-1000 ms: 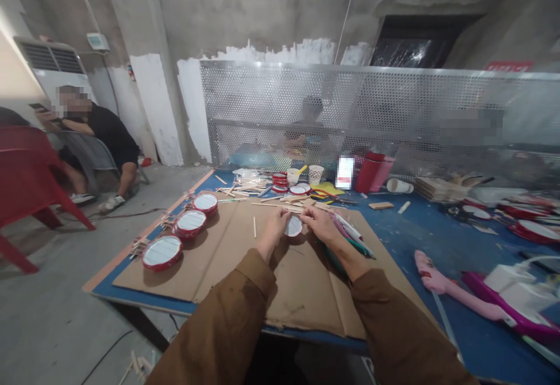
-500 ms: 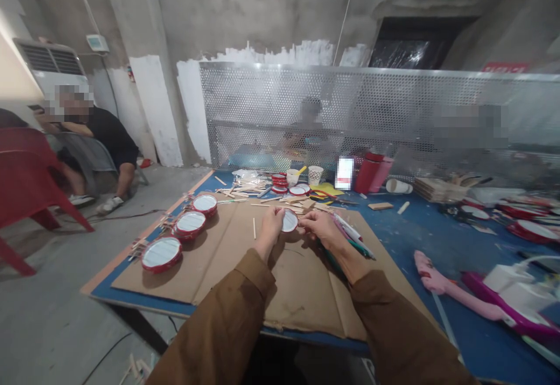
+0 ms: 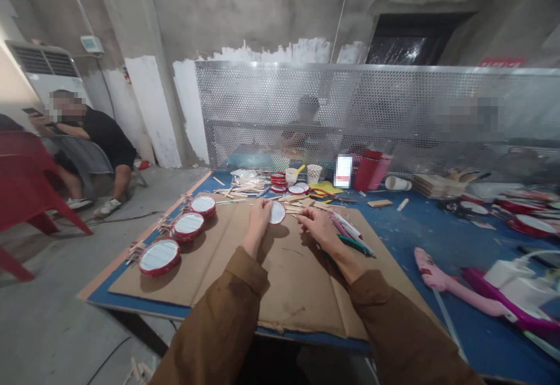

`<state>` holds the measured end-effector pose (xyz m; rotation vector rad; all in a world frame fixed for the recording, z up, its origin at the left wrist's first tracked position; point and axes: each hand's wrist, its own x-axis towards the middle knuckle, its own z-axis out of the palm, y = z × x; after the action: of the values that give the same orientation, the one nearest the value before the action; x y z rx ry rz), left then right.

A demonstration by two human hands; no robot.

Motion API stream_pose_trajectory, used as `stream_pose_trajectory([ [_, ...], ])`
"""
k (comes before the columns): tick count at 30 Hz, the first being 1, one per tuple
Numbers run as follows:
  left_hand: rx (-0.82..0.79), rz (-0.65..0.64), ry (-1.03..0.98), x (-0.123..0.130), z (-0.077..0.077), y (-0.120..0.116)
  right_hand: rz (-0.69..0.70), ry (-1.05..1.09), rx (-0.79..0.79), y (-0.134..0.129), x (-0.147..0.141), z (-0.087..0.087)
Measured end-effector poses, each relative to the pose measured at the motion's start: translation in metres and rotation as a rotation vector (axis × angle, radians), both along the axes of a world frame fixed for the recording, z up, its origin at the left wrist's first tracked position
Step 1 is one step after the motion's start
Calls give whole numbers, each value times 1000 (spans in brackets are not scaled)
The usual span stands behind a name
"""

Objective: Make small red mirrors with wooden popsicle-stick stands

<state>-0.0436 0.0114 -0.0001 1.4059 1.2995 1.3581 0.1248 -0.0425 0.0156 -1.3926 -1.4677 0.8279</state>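
My left hand (image 3: 259, 220) pinches a small round disc (image 3: 277, 213) by its left edge. The disc has a pale, whitish face and a thin red rim, and it is held above the cardboard sheet (image 3: 301, 291). To its right, apart from the disc, is my right hand (image 3: 318, 227), its fingers curled together at the tips; whether something tiny is between them I cannot make out. Just beside that hand lie several pens or marker-like sticks (image 3: 350, 230) and a green-handled tool (image 3: 356, 246). On the cardboard's left side, three red-rimmed round pieces (image 3: 160, 256) with white tops stand in a row.
Wooden sticks (image 3: 251, 185), paper cups (image 3: 314, 173), a phone (image 3: 343, 170) and a red bottle (image 3: 368, 170) line the table's back. A pink glue gun (image 3: 459, 296) and a power strip (image 3: 510, 291) lie right. A person (image 3: 105, 134) sits at far left.
My left hand has moved left with the disc. My right hand, earlier at the disc's right edge, is now separated from it by a gap.
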Motion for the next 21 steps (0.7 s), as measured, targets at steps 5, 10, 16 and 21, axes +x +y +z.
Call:
stream_pose_trajectory([
  [5,18,-94,39,11,0,-4,105,-112,92,-2,-4,1],
  [10,12,-152,104,19,-3,-5,104,-268,97,-2,-5,2],
  [16,-6,-152,137,23,-5,-7,113,-319,18,-5,-2,6],
  [21,-29,-146,83,25,-1,-13,122,-233,-130,-8,4,11],
])
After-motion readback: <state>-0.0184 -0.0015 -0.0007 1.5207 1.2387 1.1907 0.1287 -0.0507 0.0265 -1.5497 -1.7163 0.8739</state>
